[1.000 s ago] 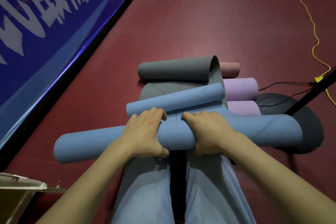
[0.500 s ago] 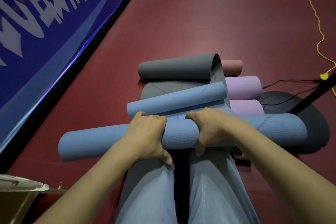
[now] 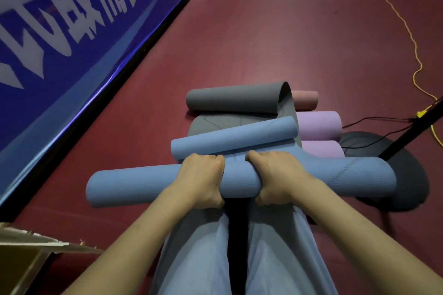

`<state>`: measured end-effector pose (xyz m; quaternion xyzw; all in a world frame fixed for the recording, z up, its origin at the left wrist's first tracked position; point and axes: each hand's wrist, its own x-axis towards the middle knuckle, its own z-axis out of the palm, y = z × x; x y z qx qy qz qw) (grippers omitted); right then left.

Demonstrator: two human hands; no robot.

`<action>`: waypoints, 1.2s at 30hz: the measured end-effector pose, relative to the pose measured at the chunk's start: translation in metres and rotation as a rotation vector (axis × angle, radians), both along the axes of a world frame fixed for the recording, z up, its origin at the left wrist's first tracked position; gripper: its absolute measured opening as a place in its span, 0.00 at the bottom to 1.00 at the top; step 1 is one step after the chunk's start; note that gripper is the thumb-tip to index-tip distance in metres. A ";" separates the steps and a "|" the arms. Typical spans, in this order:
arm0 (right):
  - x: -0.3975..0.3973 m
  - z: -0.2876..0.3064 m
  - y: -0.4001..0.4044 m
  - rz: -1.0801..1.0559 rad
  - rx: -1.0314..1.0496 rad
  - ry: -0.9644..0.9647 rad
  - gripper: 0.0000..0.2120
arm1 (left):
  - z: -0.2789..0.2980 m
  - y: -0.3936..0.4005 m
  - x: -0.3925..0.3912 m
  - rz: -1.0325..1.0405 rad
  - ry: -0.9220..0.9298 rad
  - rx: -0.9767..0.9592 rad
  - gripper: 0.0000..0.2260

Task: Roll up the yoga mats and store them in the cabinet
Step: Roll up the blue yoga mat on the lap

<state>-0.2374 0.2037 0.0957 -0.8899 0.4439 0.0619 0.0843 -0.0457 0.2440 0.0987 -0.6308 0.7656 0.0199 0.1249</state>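
A blue yoga mat roll point(image 3: 134, 187) lies crosswise just beyond my knees on the dark red floor. My left hand point(image 3: 202, 178) and my right hand point(image 3: 278, 176) both grip its middle, fingers curled over the top and thumbs underneath. The far end of the same blue mat point(image 3: 235, 137) curls up just beyond my hands. Behind it lies a grey mat point(image 3: 230, 99) with its far end rolled. To the right are two purple rolled mats point(image 3: 320, 124) and a pink roll point(image 3: 305, 99).
A blue banner point(image 3: 72, 38) with white characters lines the left side. A cardboard box point(image 3: 26, 258) sits at lower left. A black stand base point(image 3: 407, 175) with a slanted pole and black cables stands at right, and a yellow cord point(image 3: 405, 24) runs across the floor.
Both hands have rolled the blue mat forward, away from my knees, with the fingers curling further over the top. The loose stretch before the curled far end has shortened.
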 end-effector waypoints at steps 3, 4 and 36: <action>0.008 0.007 0.010 -0.004 -0.014 0.064 0.27 | 0.007 0.009 -0.004 -0.023 -0.032 -0.002 0.22; 0.010 0.009 0.015 -0.007 -0.026 0.076 0.26 | 0.010 0.014 -0.006 -0.030 -0.044 -0.010 0.22; 0.009 0.022 0.015 0.072 0.424 0.142 0.43 | 0.009 0.062 -0.024 -0.048 -0.022 0.047 0.38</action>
